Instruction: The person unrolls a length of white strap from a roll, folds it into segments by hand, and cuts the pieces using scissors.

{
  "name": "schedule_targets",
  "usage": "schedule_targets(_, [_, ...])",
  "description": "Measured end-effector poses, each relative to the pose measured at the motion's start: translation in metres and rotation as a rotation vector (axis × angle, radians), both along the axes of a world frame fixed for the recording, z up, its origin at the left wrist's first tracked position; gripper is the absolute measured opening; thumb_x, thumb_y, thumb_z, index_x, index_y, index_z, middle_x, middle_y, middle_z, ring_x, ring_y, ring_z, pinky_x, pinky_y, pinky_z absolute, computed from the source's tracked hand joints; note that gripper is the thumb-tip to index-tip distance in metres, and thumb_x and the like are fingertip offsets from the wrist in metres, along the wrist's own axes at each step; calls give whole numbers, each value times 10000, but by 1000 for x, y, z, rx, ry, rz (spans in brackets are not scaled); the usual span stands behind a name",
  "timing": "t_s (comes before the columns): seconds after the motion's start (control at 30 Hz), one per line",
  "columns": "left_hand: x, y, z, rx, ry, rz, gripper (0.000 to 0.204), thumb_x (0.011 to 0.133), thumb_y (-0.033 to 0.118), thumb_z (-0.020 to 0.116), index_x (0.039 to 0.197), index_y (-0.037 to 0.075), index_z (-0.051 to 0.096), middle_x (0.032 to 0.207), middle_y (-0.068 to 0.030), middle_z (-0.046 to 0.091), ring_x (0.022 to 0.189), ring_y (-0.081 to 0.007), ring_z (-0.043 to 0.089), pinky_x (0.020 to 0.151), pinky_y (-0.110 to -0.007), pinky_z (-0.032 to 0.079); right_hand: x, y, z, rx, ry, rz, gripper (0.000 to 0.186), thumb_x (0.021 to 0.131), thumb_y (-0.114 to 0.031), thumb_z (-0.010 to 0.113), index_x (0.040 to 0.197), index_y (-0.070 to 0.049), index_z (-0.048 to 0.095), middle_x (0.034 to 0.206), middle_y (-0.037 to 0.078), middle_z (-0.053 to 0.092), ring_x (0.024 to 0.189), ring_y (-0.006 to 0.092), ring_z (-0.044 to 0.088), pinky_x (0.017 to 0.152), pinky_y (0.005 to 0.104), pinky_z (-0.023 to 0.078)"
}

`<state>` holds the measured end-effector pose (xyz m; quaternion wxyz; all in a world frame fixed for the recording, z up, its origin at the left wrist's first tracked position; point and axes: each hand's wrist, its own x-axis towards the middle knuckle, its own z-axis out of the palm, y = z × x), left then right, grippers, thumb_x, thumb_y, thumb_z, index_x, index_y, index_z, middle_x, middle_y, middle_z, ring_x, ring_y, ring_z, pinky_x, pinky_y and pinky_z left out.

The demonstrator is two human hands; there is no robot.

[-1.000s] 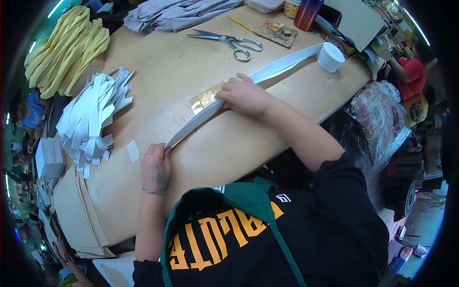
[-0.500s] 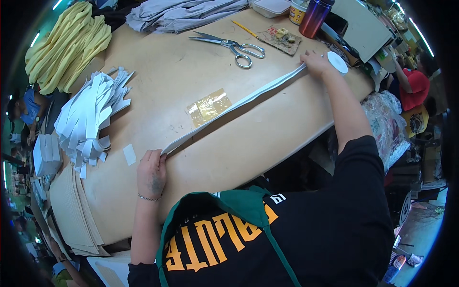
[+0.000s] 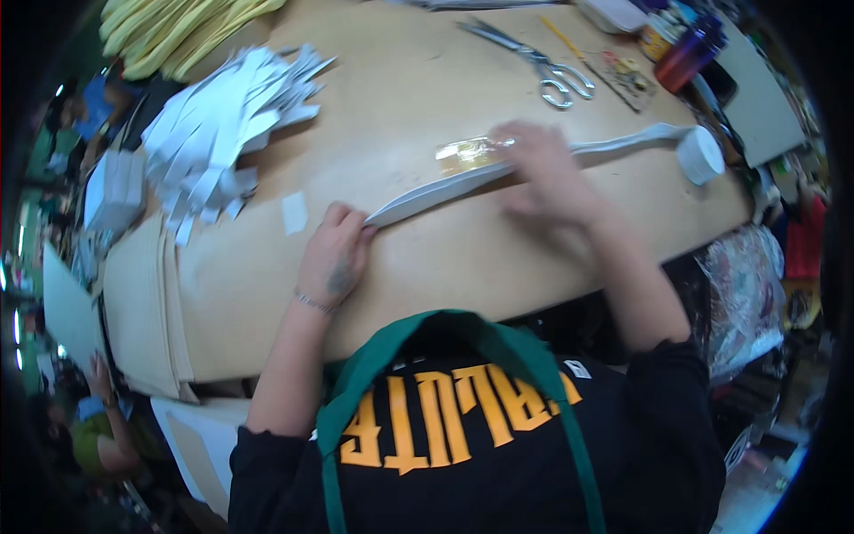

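Observation:
A long white strip (image 3: 436, 194), folded into layers, stretches over the table to a white roll (image 3: 701, 156) at the right. My left hand (image 3: 336, 254) pinches the strip's near-left end between thumb and fingers. Over the middle of the strip is my right hand (image 3: 547, 173), smeared by motion; whether its fingers touch or grip the strip does not show. Just beyond the strip, partly behind my right hand, a shiny yellowish patch of tape (image 3: 463, 154) is stuck on the table.
Cut white strips (image 3: 218, 133) lie heaped at the left, with yellow fabric (image 3: 187, 31) behind them. Scissors (image 3: 538, 64), a yellow pencil (image 3: 562, 37) and a red-purple bottle (image 3: 689, 55) are at the far right. A small white piece (image 3: 294, 214) lies near my left hand.
My right hand has left the strip's right end and moved left to its middle. The strip, taut before, now curves slackly toward the roll. My left hand keeps its end; the view has shifted.

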<state>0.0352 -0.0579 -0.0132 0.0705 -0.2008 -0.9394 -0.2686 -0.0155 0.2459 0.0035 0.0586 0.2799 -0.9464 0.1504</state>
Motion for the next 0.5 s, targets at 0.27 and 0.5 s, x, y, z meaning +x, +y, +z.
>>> schedule_targets(0.27, [-5,4,-12,678,-274,117,164,872,118,600,994,10,591,833,-41,589,673,-127,544,607,-257,450,10,-112,-8,-322,-196,3,156,801,-201,659,872,-62,661,752,73,627,828,221,592,838,400,408])
schedule_targets(0.5, [-17,23,7,1051,-406,83,186,891,165,601,975,1,625,816,-9,609,682,-58,533,630,-203,448,1,-105,23,-711,-694,-123,178,850,-155,648,912,12,643,783,33,618,756,87,541,702,254,440])
